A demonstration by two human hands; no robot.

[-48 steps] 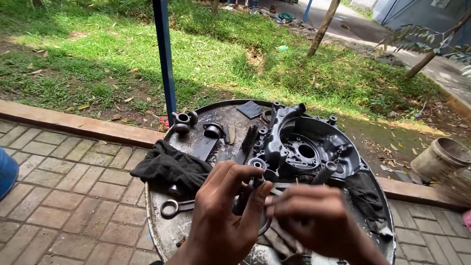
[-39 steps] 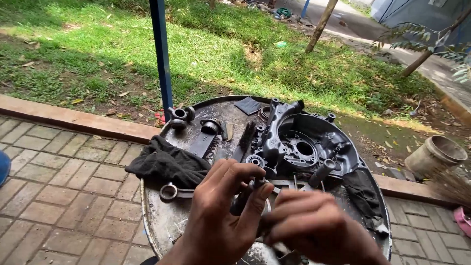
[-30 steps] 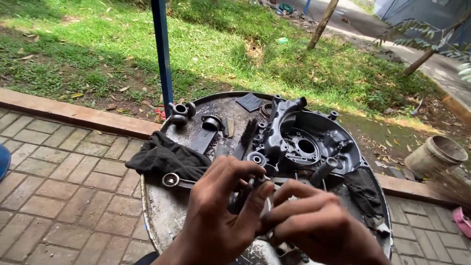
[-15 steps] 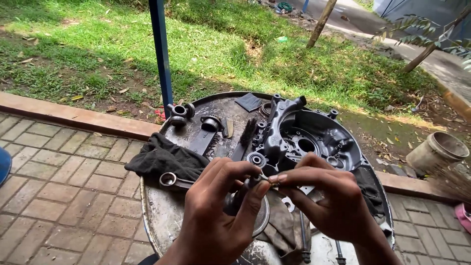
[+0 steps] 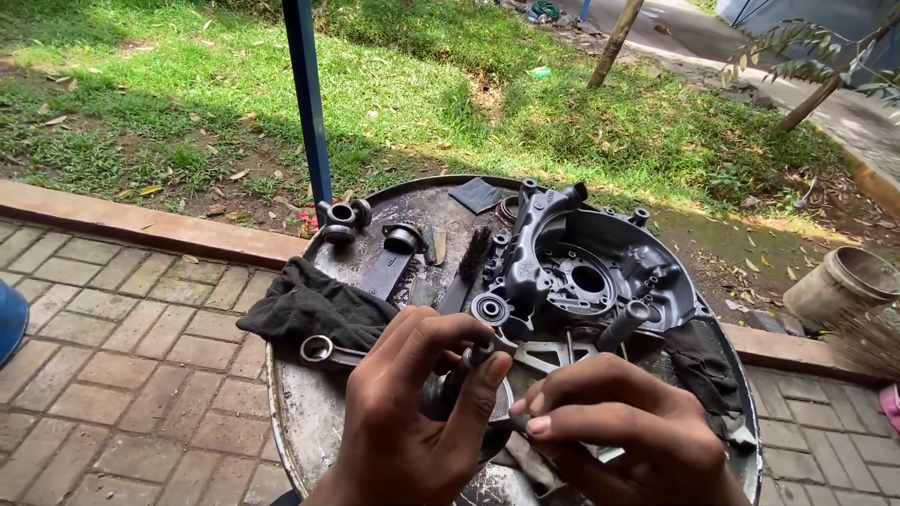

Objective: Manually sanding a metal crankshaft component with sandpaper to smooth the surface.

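1. Left hand (image 5: 412,412) has its grip wrapped around a small dark metal part (image 5: 466,367), thumb and fingers curled over it above the near middle of the tabletop (image 5: 309,426); what kind of part it is I cannot tell, since the fingers hide most of it.
2. Right hand (image 5: 623,422) is pinched, fingertips drawn together against the same part, though whether they hold something of their own is hidden.
3. Since a second and a half ago the right hand has shifted from lying half over the left to sitting lower and to the right, so the part shows between the two hands; the wrench (image 5: 323,351) and rag (image 5: 314,305) lie where they lay (the view itself drifted a little).
4. My judgement is that the work on the part is still at the fine, fingertip stage.
5. Materials: the tabletop is a round steel plate, greasy and scuffed, with a raised rim. The engine cover (image 5: 600,272) is cast metal, dark and glossy, with bolt lugs around its edge and a round bore in the middle.
6. Beside the cover lies a brush (image 5: 473,258) with dark bristles. The rag is limp black cloth. Beyond are brick paving (image 5: 112,375), a blue post (image 5: 307,103) and grass (image 5: 422,84).
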